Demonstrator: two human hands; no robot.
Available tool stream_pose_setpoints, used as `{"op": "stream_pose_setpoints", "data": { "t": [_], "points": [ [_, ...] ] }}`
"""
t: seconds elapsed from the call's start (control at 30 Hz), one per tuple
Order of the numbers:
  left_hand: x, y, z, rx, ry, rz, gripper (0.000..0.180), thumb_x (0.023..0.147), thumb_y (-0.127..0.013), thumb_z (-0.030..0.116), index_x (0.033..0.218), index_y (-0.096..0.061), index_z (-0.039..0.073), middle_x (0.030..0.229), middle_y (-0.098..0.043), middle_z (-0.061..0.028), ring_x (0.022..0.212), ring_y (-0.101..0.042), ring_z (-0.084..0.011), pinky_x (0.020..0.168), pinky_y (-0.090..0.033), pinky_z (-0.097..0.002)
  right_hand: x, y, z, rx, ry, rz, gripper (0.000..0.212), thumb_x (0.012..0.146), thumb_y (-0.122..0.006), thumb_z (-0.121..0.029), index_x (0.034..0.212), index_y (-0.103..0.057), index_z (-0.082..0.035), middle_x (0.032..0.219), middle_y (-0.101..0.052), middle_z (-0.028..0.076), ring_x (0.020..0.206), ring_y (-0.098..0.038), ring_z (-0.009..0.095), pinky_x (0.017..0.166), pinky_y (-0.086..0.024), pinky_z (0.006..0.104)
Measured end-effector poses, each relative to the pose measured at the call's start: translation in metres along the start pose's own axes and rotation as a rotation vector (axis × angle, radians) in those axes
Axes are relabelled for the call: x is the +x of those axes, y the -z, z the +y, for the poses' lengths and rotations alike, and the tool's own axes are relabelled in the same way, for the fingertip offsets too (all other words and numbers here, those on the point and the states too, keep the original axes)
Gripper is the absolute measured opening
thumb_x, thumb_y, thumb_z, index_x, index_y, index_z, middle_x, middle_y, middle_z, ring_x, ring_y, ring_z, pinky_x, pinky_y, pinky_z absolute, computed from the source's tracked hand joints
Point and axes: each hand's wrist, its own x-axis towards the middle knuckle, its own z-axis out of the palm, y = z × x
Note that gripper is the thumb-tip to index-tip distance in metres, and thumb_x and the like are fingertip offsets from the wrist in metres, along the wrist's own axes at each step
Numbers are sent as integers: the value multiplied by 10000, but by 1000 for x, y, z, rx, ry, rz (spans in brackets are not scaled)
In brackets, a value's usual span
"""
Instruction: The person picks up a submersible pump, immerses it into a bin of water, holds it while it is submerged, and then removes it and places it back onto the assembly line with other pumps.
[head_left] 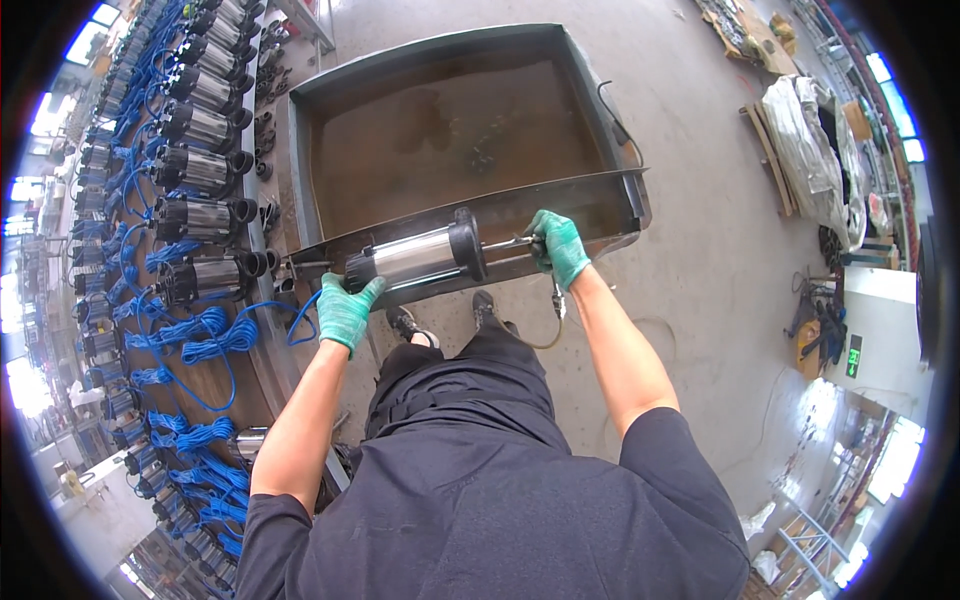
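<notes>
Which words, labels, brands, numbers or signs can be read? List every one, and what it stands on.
No text is clear enough to quote.
Green sign on the white panel at right: its marks are too small to read.
Silver-and-black cylinder: no readable text shows.

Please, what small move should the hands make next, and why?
Probably the right hand should gently align the metal-rod tool with the black right end of the silver cylinder, the left hand steadying the other end: the rod points there, but whether it is seated is unclear.
</notes>
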Motion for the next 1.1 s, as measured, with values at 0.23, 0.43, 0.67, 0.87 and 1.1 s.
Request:
{"op": "stream_pose_setpoints", "data": {
  "t": [0.23, 0.43, 0.67, 0.87, 1.1],
  "points": [
    [3, -10, -20, -109, -73, 15, 615, 781, -906, 359, 1095, -553, -35, 964, -705, -152, 858, -650, -222, 809, -533, -352, -2, 17, -3, 18, 40, -129, 185, 930, -487, -134, 832, -642, -106, 627, -523, -11, 468, -421, 68, 414, -301, 241],
    [2, -13, -20, -155, -62, 19, 581, 806, -893, 310, 1103, -527, -28, 996, -698, -143, 885, -642, -214, 834, -531, -347, -43, 106, -62, -1519, 336, 209, 261, 874, -640, -171, 1096, -605, -39, 1069, -692, 272, 1007, -687, 440, 833, -563, 506],
    [4, -15, -24, -179, -43, 48, 634, 774, -912, 307, 1137, -517, -32, 1006, -714, -150, 886, -671, -236, 831, -533, -361, -70, 204, -156, -1797, 828, 768, 332, 865, -565, 7, 1185, -611, -70, 1008, -677, 219, 866, -698, 420, 785, -573, 519],
    [4, -18, -22, -197, -38, 31, 648, 772, -913, 308, 1150, -519, -41, 1004, -716, -155, 887, -673, -233, 833, -534, -361, 0, 174, -73, -1506, 351, 456, 346, 966, -460, -62, 1298, -558, -57, 1110, -703, 224, 1004, -679, 421, 874, -537, 491],
    [-6, -10, -18, -248, -10, 57, 563, 778, -899, 274, 1109, -558, -29, 1000, -718, -154, 878, -671, -231, 822, -537, -368, 60, 157, -41, -1656, 488, 632, 290, 947, -507, -83, 1216, -612, -63, 1139, -644, 233, 1005, -681, 415, 854, -564, 519]
  ]
}}
